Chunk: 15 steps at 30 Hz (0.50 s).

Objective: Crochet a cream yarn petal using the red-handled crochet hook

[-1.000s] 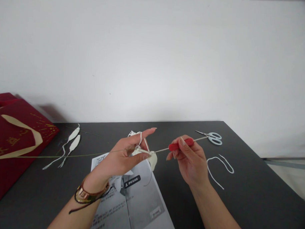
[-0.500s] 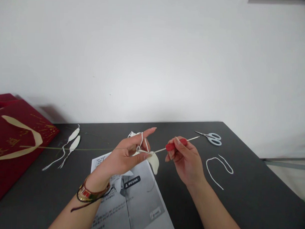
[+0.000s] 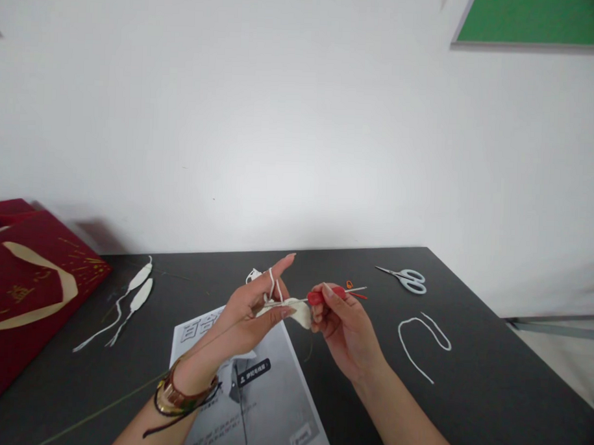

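Left hand (image 3: pixel 247 317): thumb and fingers pinch small cream crocheted-yarn piece (image 3: pixel 301 313) above edge of grey printed paper sheet (image 3: pixel 271 403); white yarn strand (image 3: pixel 271 281) loops over extended index finger. Right hand (image 3: pixel 343 325): fingers grip red-handled metal crochet hook (image 3: pixel 315 298), shaft reaching the piece.

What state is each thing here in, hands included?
Left hand: pinching the white piece, index finger raised.
Right hand: gripping the red-handled hook.
White yarn: looped around the left index finger.
Scissors: lying down, blades apparently shut.
Cut yarn length: loose, curved.
Leaf-shaped pieces: lying side by side, tails trailing.
Printed sheet: flat, partly covered.
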Each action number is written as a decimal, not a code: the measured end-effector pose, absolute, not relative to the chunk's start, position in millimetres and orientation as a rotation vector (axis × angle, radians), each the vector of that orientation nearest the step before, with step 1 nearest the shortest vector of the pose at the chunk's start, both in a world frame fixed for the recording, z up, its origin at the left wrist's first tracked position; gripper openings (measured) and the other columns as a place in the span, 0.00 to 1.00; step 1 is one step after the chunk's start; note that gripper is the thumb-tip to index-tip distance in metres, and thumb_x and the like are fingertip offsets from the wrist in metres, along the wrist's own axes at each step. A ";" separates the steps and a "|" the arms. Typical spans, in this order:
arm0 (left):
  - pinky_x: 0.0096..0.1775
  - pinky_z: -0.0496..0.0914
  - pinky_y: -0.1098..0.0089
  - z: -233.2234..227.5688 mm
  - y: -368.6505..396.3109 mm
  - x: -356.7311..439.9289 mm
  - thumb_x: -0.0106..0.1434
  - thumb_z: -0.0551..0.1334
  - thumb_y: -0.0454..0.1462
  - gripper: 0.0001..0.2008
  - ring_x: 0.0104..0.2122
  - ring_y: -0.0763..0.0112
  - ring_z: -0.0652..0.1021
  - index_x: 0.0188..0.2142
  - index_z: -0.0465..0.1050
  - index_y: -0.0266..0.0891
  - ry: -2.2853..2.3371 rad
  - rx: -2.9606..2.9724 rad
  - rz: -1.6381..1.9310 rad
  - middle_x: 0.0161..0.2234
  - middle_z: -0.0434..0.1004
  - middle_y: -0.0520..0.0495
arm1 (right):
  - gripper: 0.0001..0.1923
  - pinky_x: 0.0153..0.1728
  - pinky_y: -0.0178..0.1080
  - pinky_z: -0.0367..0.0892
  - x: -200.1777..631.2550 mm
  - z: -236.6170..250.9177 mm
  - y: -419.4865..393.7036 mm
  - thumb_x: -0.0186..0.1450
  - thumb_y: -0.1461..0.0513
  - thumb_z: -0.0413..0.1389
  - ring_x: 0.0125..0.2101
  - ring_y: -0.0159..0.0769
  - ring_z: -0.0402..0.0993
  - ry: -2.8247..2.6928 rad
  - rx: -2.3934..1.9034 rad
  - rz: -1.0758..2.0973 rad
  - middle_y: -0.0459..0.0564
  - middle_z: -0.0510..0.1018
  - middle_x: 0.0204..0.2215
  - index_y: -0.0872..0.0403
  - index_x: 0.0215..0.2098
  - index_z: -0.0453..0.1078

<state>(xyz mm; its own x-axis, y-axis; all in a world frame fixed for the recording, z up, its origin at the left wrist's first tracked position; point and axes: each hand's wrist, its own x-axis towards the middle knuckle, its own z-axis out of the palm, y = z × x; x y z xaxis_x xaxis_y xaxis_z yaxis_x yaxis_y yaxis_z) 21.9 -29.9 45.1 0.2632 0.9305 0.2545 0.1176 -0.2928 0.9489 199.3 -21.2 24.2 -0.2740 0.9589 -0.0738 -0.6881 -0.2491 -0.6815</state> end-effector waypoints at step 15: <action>0.35 0.66 0.72 48.3 -26.7 31.0 0.55 0.67 0.36 0.34 0.31 0.74 0.71 0.60 0.61 0.46 0.997 1.331 1.143 0.33 0.70 0.51 | 0.08 0.28 0.32 0.69 192.3 17.7 -26.0 0.55 0.58 0.65 0.25 0.31 0.75 -0.813 -0.692 1.585 0.48 0.81 0.25 0.54 0.30 0.77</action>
<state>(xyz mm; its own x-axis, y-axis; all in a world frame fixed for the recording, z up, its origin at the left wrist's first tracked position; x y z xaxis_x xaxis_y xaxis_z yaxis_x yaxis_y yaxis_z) 31.0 -26.7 48.3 0.1904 0.9776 0.0898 -0.0436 -0.0829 0.9956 192.3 -26.0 17.7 -0.1585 0.9874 0.0001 -0.5765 -0.0924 -0.8119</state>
